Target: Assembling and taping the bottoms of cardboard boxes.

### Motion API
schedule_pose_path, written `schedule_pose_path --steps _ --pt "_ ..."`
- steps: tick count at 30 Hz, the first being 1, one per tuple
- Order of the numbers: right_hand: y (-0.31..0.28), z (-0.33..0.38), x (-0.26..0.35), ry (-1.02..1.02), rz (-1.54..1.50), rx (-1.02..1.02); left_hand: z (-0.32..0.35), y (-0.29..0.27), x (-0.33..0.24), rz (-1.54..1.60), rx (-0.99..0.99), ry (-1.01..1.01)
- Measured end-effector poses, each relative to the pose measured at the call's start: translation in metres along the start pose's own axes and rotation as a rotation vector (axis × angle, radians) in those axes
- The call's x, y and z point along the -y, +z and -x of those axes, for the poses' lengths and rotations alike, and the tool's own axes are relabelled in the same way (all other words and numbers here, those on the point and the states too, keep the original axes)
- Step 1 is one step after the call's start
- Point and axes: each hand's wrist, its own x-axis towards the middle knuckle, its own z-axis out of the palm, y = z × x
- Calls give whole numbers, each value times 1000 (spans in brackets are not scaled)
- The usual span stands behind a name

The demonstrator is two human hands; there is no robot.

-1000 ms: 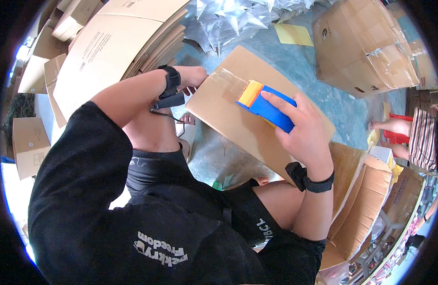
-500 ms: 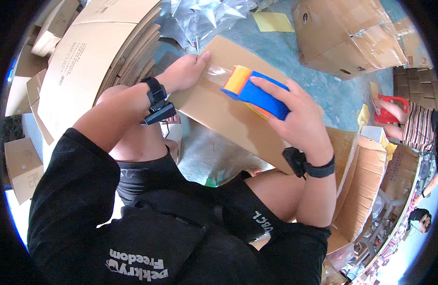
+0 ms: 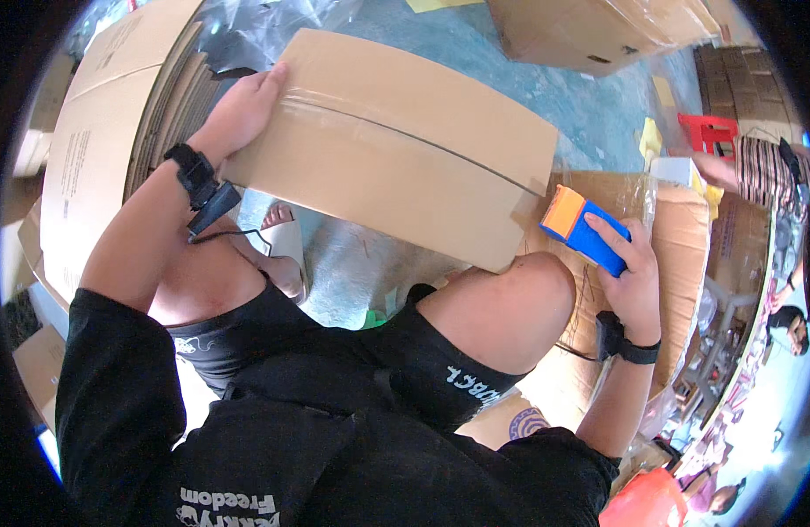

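Note:
A brown cardboard box point(image 3: 387, 167) lies slantwise in front of me, its near right corner by my right knee. A narrow dark seam runs along its upper face, and a shiny strip of clear tape point(image 3: 321, 104) shows near the seam's left end. My left hand point(image 3: 245, 110) grips the box's left end, thumb on the upper face and the other fingers partly hidden. In my right hand point(image 3: 632, 268) is a blue and orange tape dispenser point(image 3: 589, 230), held just past the box's right end.
Flattened cartons point(image 3: 115, 114) are stacked at the left. An open carton point(image 3: 677, 255) stands at my right, with a red stool point(image 3: 708, 132) beyond it. A large taped carton point(image 3: 589, 31) and clear plastic sheeting point(image 3: 273, 26) lie at the back. Another person in striped clothing point(image 3: 770, 171) is at the far right.
My right hand has carried the tape dispenser from over the box to beyond its right end. The left hand and the box appear further left, and the box's long seam is now exposed.

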Motion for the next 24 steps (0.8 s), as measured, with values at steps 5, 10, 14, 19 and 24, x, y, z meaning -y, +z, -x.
schedule_pose_path --steps 5,10,14,19,24 --pt "11 25 -26 28 -6 -65 -10 9 16 -74 -91 35" --pt "15 26 -35 2 24 -72 -6 7 12 -8 -59 15" --pt "16 23 -38 25 1 -76 -13 7 23 -64 -68 16" --pt "21 20 -48 22 127 -59 -17 6 23 -137 -60 2" --pt "18 16 -47 51 95 5 -10 6 14 -107 -64 -1"
